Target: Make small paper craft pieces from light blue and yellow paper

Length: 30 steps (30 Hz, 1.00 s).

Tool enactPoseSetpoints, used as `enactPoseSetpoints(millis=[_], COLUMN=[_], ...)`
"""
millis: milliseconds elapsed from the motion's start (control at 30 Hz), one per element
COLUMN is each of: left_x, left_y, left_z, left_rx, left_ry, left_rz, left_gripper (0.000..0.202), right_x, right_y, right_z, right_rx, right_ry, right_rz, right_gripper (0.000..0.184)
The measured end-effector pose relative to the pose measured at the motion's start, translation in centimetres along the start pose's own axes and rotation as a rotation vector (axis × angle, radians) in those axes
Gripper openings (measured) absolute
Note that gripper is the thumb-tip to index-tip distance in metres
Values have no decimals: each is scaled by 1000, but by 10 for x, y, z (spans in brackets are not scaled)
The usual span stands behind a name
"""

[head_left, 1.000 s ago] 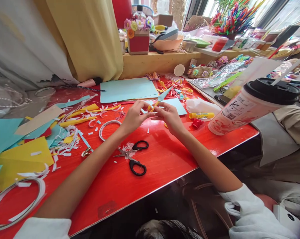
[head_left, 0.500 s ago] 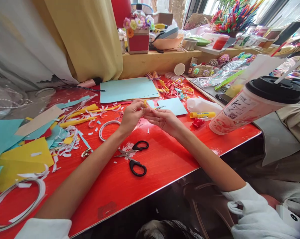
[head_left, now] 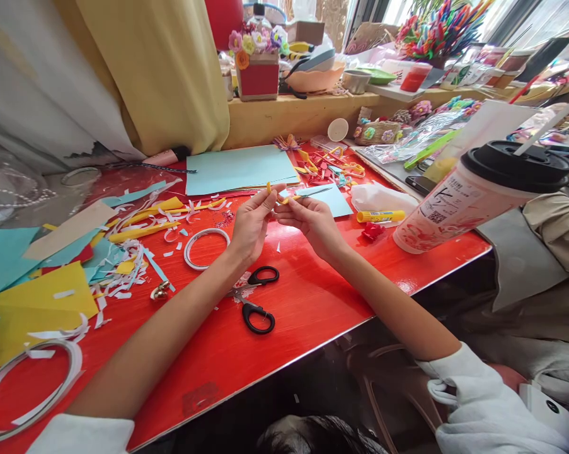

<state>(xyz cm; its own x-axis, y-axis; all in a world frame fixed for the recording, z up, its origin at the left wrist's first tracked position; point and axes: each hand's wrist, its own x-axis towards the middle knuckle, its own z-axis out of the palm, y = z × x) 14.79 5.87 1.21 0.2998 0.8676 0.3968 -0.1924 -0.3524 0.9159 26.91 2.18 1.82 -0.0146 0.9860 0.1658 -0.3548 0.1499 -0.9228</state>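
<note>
Above the middle of the red table (head_left: pixel 312 271), my left hand (head_left: pixel 252 228) pinches a narrow yellow paper strip (head_left: pixel 268 187) between thumb and fingers. My right hand (head_left: pixel 315 222) faces it, fingertips closed on a thin pointed tool (head_left: pixel 318 191) with something yellow (head_left: pixel 291 199) at its near end; whether that is paper or a handle I cannot tell. Below my hands lie black-handled scissors (head_left: pixel 256 299), blades spread and partly behind my left forearm. A roll of white tape (head_left: pixel 205 248) rests beside my left wrist. Behind the right hand is a small light-blue paper (head_left: pixel 336 203).
Paper scraps and yellow sheets (head_left: pixel 43 296) cover the left side, with a larger tape ring (head_left: pixel 71 378) in front. A tall lidded cup (head_left: pixel 454 202) stands at right near a yellow glue stick (head_left: pixel 381 216). Blue sheets (head_left: pixel 241 170) and red-yellow strips (head_left: pixel 329 165) lie at the back.
My hands have drawn slightly apart, where before their fingertips met. The yellow pieces and the pointed tool show more clearly now. The view has shifted a little.
</note>
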Motion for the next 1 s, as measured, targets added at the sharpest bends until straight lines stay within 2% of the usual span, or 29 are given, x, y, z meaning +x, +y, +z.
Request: enactPoseSetpoints(millis=[133, 267, 333, 400, 500, 600, 833, 1000], left_x=[0, 1, 2, 3, 2, -1, -6, -5], left_y=[-2, -5, -5, -3, 1, 5, 7, 5], left_z=[-1, -4, -6, -9, -13, -15, -12, -12], left_rx=[-117, -241, -153, 27, 279, 436, 699, 749], left_ry=[-10, 82, 139, 160, 157, 130, 1, -32], left_rz=[-54, -70, -14, 69, 152, 220, 393, 430], left_gripper=[20, 14, 16, 16, 17, 14, 15, 14], right_x=[-1, 0, 1, 1, 1, 2, 4, 5], right_y=[4, 7, 6, 6, 5, 7, 12, 15], right_z=[2, 1, 0, -1, -1, -1, -3, -6], right_rx=[-36, -50, -52, -46, -51, -59, -172, -365], right_ry=[-46, -10, 39, 70, 77, 68, 45, 49], right_rz=[13, -5, -19, -27, -13, -1, -65, -149], right_gripper=[23, 24, 23, 20, 17, 15, 11, 26])
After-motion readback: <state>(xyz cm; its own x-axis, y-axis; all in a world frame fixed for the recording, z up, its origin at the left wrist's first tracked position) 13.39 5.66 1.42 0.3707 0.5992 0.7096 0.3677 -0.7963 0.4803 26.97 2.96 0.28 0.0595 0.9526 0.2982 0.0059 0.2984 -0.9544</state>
